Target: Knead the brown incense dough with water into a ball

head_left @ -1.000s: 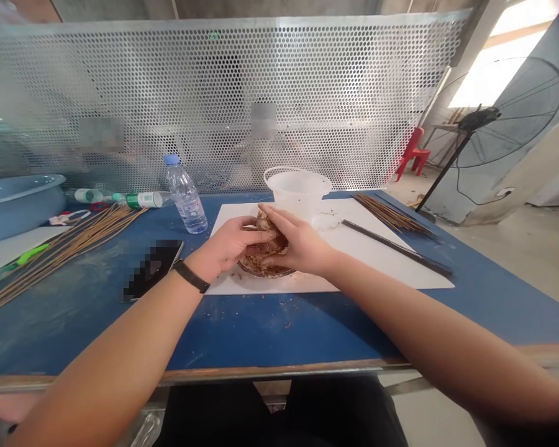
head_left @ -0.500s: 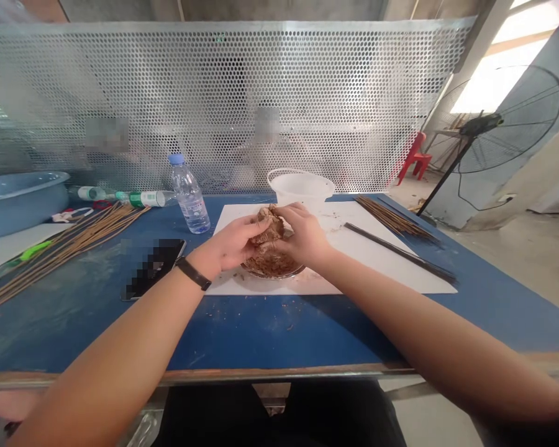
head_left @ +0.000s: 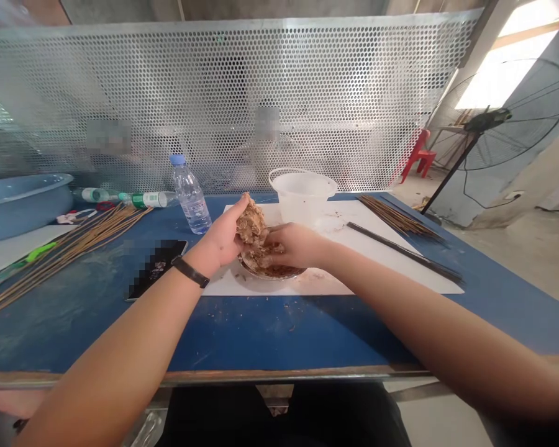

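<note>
My left hand [head_left: 226, 239] is closed round a lump of brown, dough-like paste [head_left: 251, 221], held up at the left side of a shallow dish [head_left: 279, 277]. The lump has a rough, torn surface. My right hand [head_left: 295, 245] reaches into the dish from the right, its fingers curled down on brown crumbly material [head_left: 266, 259]. Its fingertips are partly hidden in the crumbs. The dish stands on a white board [head_left: 330, 282], with a few crumbs scattered round it.
Behind the dish stands a translucent white bucket [head_left: 305, 189]. A water bottle [head_left: 190, 198] and a phone [head_left: 156, 270] are on the left, beside long thin brown sticks [head_left: 84, 239]. Dark sticks [head_left: 400, 251] lie at right. A perforated metal screen [head_left: 279, 74] closes off the back.
The hands have moved apart. My left hand has tilted up with the lump, while my right hand has let go of it and dropped into the dish.
</note>
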A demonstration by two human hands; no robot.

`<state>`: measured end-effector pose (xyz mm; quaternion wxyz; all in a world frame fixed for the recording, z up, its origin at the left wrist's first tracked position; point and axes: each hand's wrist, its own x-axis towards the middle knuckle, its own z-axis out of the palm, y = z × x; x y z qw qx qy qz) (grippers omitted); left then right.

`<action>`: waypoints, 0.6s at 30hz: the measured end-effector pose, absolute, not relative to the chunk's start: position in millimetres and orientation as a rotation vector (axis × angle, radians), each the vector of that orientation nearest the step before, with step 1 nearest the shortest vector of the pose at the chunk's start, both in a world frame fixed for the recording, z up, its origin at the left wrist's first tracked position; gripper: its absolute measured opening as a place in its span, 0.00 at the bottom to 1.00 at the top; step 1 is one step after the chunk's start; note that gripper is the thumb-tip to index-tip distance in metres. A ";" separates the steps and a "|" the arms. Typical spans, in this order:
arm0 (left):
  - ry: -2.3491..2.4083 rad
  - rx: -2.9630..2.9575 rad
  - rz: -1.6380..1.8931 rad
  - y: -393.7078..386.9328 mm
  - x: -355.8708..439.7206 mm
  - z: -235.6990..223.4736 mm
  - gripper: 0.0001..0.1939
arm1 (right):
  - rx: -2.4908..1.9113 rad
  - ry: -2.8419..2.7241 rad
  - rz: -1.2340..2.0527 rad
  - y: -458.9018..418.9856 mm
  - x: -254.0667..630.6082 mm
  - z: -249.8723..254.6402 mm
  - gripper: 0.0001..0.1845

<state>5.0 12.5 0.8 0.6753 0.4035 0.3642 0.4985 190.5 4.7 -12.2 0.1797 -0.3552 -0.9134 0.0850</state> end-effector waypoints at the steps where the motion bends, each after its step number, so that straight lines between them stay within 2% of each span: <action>1: 0.827 0.906 1.126 12.1 5.2 1.1 0.20 | -0.935 -2.638 0.237 8.9 189.2 -13.9 0.13; 5: 0.849 0.846 1.175 11.9 7.6 0.4 0.21 | -0.713 -2.752 0.238 24.0 185.7 -22.2 0.28; 7: 0.852 0.793 1.219 13.6 8.3 -0.7 0.20 | -0.611 -2.801 0.312 28.4 185.8 -24.9 0.30; 12: 0.791 0.799 1.292 19.0 8.6 -4.8 0.22 | -0.410 -2.877 0.396 28.8 186.0 -24.6 0.28; 18: 0.796 0.848 1.264 18.4 7.8 -6.8 0.24 | -0.394 -2.875 0.425 25.8 184.6 -20.1 0.16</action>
